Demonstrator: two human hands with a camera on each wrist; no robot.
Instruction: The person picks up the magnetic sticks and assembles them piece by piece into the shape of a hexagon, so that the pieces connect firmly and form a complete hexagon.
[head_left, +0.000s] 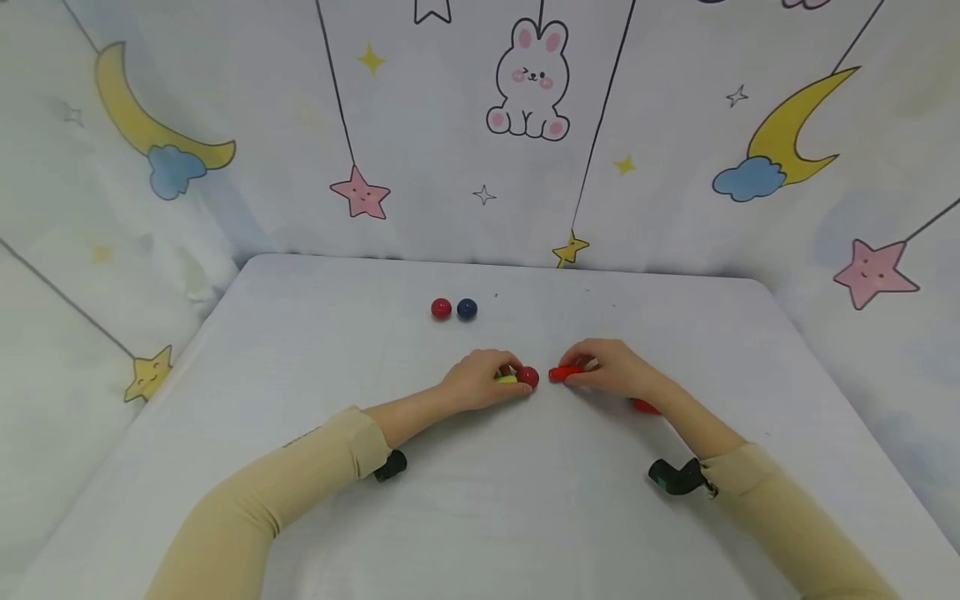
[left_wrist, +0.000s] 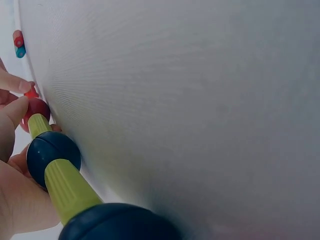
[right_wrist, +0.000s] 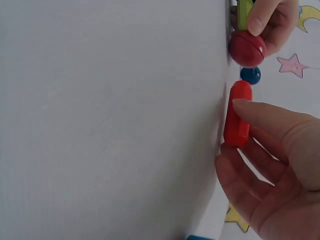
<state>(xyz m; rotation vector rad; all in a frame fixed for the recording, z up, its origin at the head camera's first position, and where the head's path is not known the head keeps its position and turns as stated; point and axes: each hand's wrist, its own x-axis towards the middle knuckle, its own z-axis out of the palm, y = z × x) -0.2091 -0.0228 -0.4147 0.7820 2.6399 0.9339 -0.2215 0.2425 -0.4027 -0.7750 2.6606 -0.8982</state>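
My left hand (head_left: 480, 379) grips a chain of magnetic-toy-like pieces by its red ball (head_left: 528, 377). Behind that ball, the left wrist view shows a yellow-green rod (left_wrist: 39, 125), a dark blue ball (left_wrist: 54, 154), another ribbed yellow-green rod (left_wrist: 72, 190) and a second dark blue ball (left_wrist: 120, 222), all in a line. My right hand (head_left: 611, 367) pinches a short red rod (right_wrist: 238, 114) between thumb and fingers. The rod's end points at the red ball, with a small gap between them.
A loose red ball (head_left: 441, 309) and a dark blue ball (head_left: 467, 309) sit side by side farther back on the white table (head_left: 337, 308). Another red piece (head_left: 645, 406) lies under my right wrist. A patterned cloth (head_left: 435, 125) hangs behind the table.
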